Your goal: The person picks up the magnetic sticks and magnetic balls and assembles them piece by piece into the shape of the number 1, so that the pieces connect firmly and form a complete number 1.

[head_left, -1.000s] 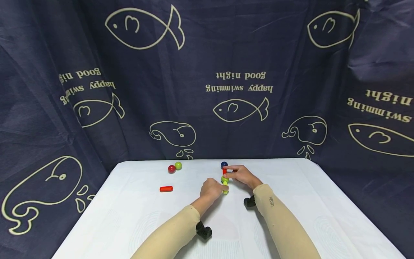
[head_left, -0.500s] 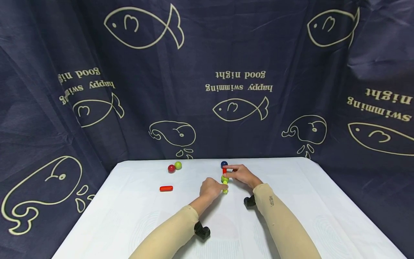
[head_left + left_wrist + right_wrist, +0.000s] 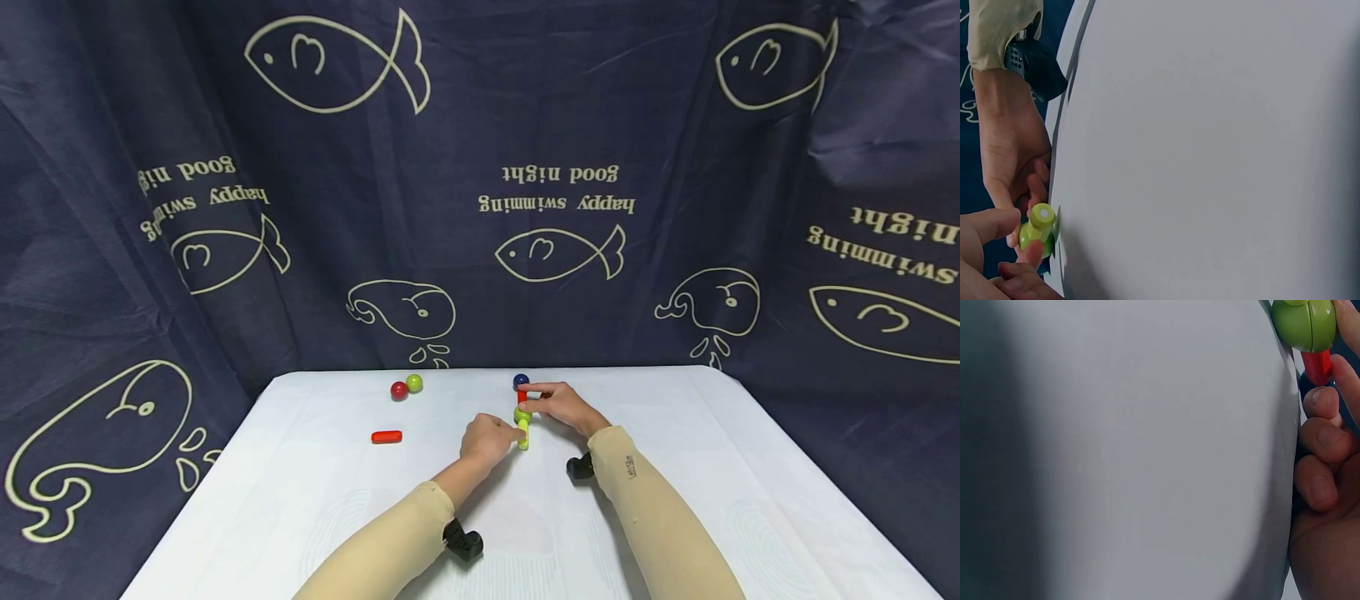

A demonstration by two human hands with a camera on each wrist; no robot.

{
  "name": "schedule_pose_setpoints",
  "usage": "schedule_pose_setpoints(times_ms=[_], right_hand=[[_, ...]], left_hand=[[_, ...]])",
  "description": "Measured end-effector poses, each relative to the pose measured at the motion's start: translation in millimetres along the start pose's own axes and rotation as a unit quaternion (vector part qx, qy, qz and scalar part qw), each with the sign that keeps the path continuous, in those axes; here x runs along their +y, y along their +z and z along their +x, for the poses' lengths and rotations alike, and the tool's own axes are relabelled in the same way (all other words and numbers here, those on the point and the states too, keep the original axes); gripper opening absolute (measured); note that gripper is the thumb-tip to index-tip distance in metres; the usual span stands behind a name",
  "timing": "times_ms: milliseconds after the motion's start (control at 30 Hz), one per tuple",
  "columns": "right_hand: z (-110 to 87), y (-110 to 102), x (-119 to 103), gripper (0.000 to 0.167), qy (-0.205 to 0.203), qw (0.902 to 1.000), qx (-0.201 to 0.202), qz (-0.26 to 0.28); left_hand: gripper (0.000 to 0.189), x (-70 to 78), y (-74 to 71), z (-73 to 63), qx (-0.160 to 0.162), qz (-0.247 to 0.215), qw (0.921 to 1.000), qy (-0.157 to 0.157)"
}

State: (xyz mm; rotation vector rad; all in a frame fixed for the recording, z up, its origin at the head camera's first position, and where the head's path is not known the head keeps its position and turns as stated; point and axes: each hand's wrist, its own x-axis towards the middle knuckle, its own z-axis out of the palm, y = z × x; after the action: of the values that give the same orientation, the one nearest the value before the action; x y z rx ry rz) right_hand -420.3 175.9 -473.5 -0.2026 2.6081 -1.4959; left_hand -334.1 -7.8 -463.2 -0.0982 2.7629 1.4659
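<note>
A row of toy pieces runs away from me in the head view: a yellow-green rod (image 3: 523,442), a green ball (image 3: 522,414), a red rod (image 3: 522,397) and a dark blue ball (image 3: 521,381). My right hand (image 3: 561,405) pinches the red rod from the right, its thumb beside the green ball (image 3: 1313,325) in the right wrist view. At the left of the yellow-green rod is my left hand (image 3: 487,437), a fingertip at the rod's side. In the left wrist view, its thumb and forefinger are spread beside the rod's end (image 3: 1043,214).
On the white-covered table (image 3: 322,500), a loose red rod (image 3: 386,437) lies at the left. Behind it sit a red ball (image 3: 399,391) and a smaller-looking green ball (image 3: 415,383), side by side. A dark fish-print curtain (image 3: 480,150) hangs behind the table.
My left hand has drawn slightly left, and more of the yellow-green rod now shows where its fingertip covered it. My right hand stays in place on the red rod.
</note>
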Motion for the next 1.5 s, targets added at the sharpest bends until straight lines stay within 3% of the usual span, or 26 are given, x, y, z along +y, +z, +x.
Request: schedule_pose_setpoints(times_ms=[600, 1000, 1500], right_hand=[[-0.5, 0.9, -1.2, 0.054, 0.008, 1.0000, 0.004, -0.002], [-1.0, 2.3, -2.0, 0.052, 0.009, 0.9999, 0.006, -0.012], [-0.1, 0.3, -2.2, 0.054, 0.018, 0.9998, 0.000, -0.001]], left_hand=[[0.018, -13.0, -18.6, -11.5, 0.006, -0.019, 0.9994, 0.029], [0.017, -22.3, -34.0, -19.9, 0.001, -0.030, 0.9991, 0.031], [0.019, -40.6, -57.0, -21.1, -0.036, -0.090, 0.9938, 0.056]])
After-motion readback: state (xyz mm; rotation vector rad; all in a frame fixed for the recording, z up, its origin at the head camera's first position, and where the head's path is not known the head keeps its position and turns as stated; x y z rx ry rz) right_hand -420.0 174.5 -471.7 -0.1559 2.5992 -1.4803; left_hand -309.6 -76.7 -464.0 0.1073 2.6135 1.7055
